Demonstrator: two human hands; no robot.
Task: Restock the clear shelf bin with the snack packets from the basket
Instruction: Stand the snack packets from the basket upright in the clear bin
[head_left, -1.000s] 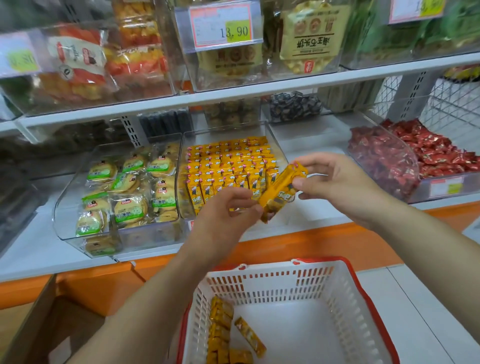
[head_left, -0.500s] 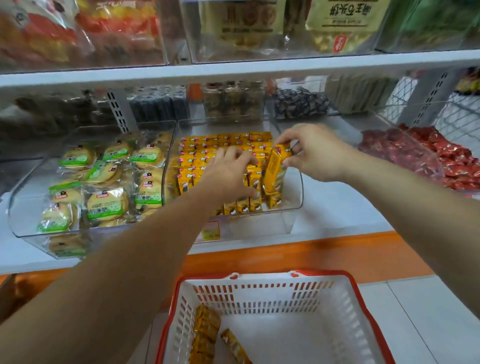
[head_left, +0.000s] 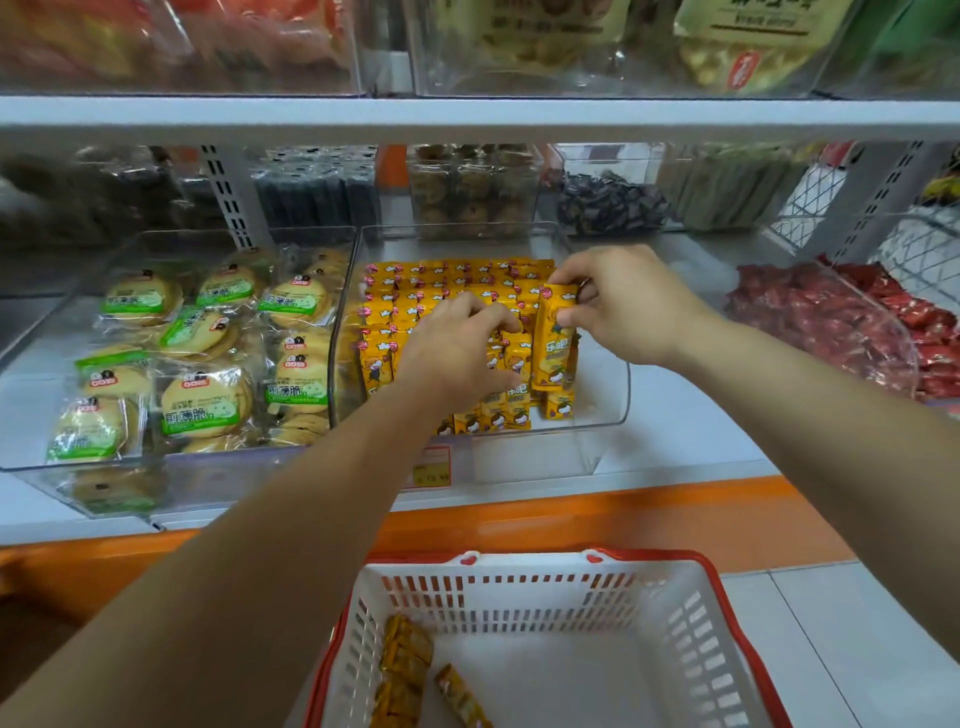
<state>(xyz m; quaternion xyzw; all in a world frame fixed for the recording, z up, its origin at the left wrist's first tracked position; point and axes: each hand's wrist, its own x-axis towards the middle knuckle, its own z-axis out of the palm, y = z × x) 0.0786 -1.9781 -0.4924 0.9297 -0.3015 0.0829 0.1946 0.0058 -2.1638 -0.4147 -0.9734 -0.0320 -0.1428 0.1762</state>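
The clear shelf bin (head_left: 597, 415) holds rows of upright yellow snack packets (head_left: 415, 291). My right hand (head_left: 623, 306) pinches the top of one or more yellow packets (head_left: 553, 343), held upright at the right end of the front rows. My left hand (head_left: 457, 353) lies over the front rows, fingers pressing against the standing packets. Below, the white basket with a red rim (head_left: 519, 592) still holds several yellow packets (head_left: 408, 670) at its left side.
A clear bin of green-labelled biscuit packs (head_left: 202, 364) stands to the left. A bin of red wrapped sweets (head_left: 831, 322) lies to the right. A white upper shelf edge (head_left: 467, 119) runs overhead. Dark snack bins sit behind.
Both hands moved from above the basket forward into the bin. The yellow packets went from tilted between my hands to upright in the front rows.
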